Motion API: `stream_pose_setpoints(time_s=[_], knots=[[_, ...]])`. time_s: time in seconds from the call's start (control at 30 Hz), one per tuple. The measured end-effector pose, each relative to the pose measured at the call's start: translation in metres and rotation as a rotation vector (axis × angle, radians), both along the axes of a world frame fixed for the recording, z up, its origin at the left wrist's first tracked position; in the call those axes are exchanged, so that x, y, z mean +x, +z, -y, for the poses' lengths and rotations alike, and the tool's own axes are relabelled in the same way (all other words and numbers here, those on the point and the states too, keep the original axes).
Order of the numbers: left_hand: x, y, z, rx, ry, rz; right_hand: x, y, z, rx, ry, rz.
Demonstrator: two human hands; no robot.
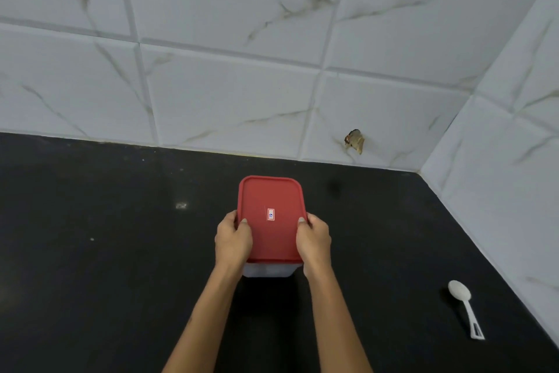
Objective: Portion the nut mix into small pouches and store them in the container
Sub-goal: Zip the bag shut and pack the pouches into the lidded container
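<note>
A clear plastic container (267,270) with a red lid (270,200) stands on the black counter in the middle of the view. The lid is on and carries a small white sticker (271,214). My left hand (233,239) grips the container's left side with its thumb over the lid edge. My right hand (314,239) grips the right side the same way. The lid hides what is inside. No pouches or nut mix are in view.
A white plastic spoon (464,306) lies on the black counter (106,251) at the right, near the side wall. White marble-look tiles (242,85) line the back and right walls, which meet in a corner at the far right. A chipped spot (354,140) marks the back wall.
</note>
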State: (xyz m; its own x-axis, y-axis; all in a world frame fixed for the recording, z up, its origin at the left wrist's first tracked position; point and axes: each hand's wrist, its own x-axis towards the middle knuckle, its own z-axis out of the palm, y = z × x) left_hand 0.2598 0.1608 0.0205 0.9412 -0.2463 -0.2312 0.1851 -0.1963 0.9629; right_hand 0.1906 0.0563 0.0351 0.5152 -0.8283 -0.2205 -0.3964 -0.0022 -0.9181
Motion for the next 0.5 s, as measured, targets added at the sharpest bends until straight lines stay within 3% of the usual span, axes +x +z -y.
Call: stream_pose_setpoints(time_s=[0.5], knots=[[-0.05, 0.003, 0.056, 0.076, 0.053, -0.029, -0.049, -0.009, 0.059, 0.009, 0.147, -0.053]])
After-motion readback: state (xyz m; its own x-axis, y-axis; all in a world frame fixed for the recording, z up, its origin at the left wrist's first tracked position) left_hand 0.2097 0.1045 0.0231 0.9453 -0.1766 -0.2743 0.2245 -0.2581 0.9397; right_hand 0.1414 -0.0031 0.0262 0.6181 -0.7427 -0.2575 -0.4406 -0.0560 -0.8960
